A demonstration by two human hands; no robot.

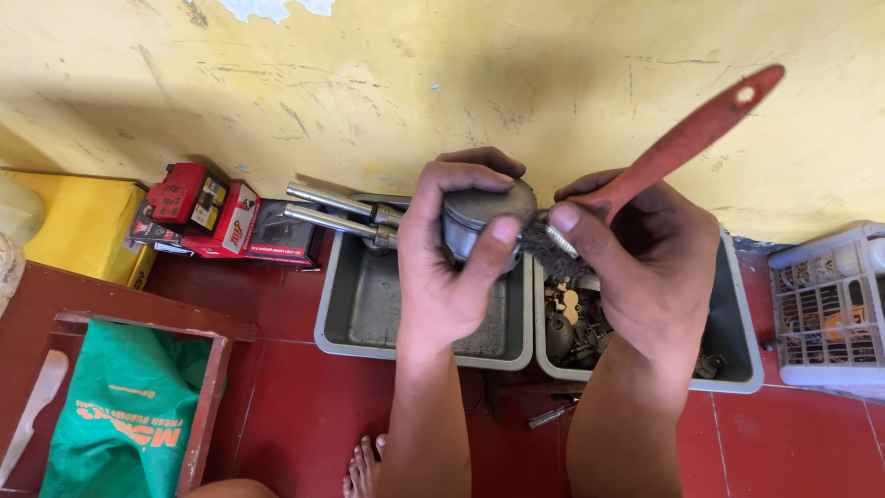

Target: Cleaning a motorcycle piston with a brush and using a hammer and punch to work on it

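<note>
The left hand [452, 267] wraps a round grey metal part [484, 217], domed face up, while the right hand [645, 267] pinches a red-handled brush [682, 138] (handle slanting up and away), bristles touching the part's right side, above grey trays [369, 318].

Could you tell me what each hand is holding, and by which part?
Left hand grips a round metal part around its sides; right hand holds a red-handled brush low on its handle.

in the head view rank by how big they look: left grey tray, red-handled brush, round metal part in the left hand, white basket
1. Left grey tray, though partly hidden by the arm.
2. Red-handled brush, long but thin, and nearer the camera.
3. White basket, cut off by the frame, so unsure.
4. Round metal part, mostly covered by the left hand.
</note>
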